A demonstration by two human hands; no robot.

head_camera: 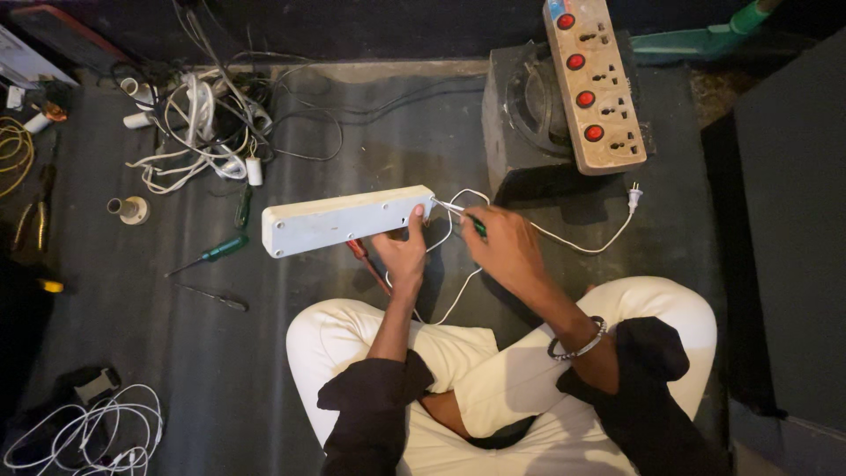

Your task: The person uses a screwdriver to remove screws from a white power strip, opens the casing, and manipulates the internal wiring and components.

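A white power strip (345,220) is held above the floor (176,353), pinched at its end by the left hand (404,256). A green screwdriver (467,219) is gripped in the right hand (507,249), its tip at that end.

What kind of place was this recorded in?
Probably an informal electrical repair spot on a floor: a tangle of white cables, loose screwdrivers and pliers lie about, and the left hand steadies a white power strip.

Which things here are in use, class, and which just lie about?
In use: white power strip, held by left hand; green tool in right hand; white cord.

Lying about: beige power strip, green screwdriver, cable tangle, pliers, black box.
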